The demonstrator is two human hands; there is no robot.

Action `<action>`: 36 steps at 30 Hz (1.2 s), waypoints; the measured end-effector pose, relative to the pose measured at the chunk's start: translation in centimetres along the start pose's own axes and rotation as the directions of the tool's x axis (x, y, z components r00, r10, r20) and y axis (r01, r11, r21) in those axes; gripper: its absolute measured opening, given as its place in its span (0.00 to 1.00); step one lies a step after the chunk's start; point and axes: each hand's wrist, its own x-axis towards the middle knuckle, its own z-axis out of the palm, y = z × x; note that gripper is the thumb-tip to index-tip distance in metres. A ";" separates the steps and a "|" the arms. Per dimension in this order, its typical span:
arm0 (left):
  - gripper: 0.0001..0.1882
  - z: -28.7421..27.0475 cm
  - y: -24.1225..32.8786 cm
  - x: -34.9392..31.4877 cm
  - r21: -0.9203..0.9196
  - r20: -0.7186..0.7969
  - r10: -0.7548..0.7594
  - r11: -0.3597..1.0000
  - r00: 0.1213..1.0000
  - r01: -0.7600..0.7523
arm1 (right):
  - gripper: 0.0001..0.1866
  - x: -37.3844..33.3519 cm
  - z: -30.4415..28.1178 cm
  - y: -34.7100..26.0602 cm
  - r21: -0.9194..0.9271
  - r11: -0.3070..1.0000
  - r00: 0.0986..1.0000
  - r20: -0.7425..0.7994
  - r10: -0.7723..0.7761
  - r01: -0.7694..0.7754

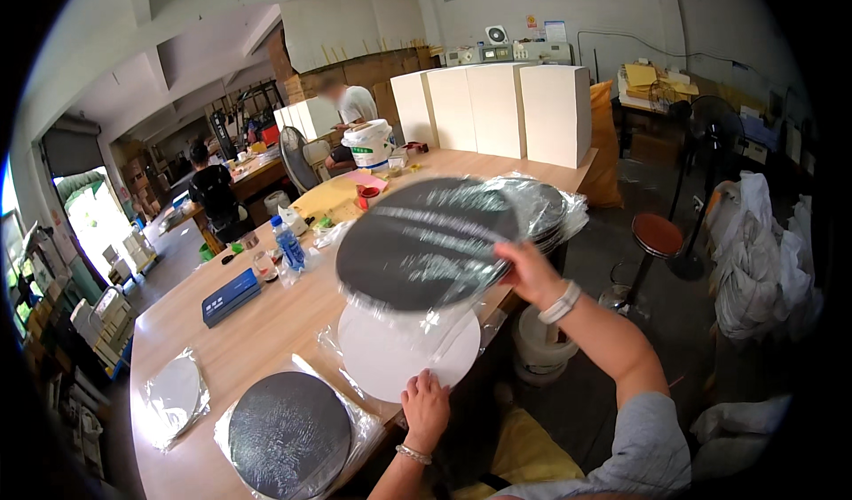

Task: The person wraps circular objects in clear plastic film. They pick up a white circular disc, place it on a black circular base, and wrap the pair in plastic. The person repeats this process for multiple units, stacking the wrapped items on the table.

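My right hand (530, 275) is closed on the right edge of a dark grey round disc (417, 251) in clear, shiny plastic wrap. The disc is held tilted above the table and slightly blurred. Partly beneath it lies a white round disc (373, 354) on clear plastic film at the near table edge. The fingers of my left hand (426, 409) are together and bent on that white disc's near edge; the thumb side is hard to see. Left of this hand rests another wrapped dark disc (288, 433), and further left a smaller wrapped white disc (176, 389).
The wooden table (293, 322) carries a blue box (231, 298), a blue bottle (287, 244), a white bucket (368, 143) and tall white blocks (555, 114). Wrapped discs are stacked (541, 209) at right. A floor bucket (540, 349) and red stool (658, 234) stand beyond. Two people work farther back.
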 end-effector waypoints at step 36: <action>0.13 1.8 -3.0 8.1 -0.193 0.287 0.000 0.979 0.958 0.058 | 0.16 4.6 -12.7 14.5 -0.839 0.152 0.847 0.531 0.016 0.523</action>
